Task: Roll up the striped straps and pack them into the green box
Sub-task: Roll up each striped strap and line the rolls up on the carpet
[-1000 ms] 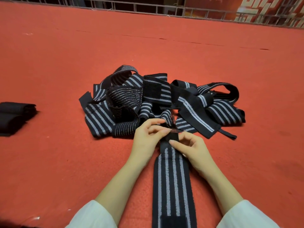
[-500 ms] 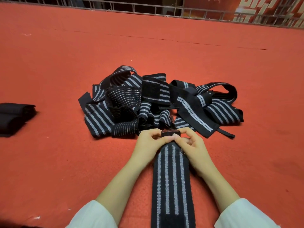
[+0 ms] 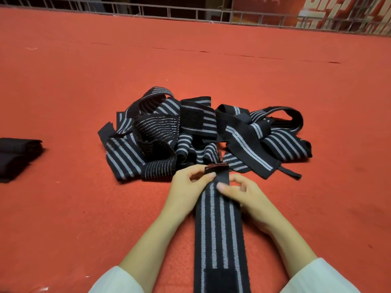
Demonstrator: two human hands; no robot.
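Note:
A black strap with grey stripes (image 3: 218,225) lies flat on the red cloth, running from my lap away from me. Its far end is folded over into a small first turn. My left hand (image 3: 186,187) pinches that folded end from the left, and my right hand (image 3: 243,193) pinches it from the right with the thumb on top. Just beyond my hands lies a tangled pile of several more striped straps (image 3: 190,136). No green box is in view.
A stack of folded black fabric (image 3: 17,157) sits at the left edge. The red cloth surface (image 3: 211,60) stretches far back to a metal railing (image 3: 190,13).
The strap's far end has been folded over toward me, and both hands have shifted slightly nearer with it. The pile has not moved.

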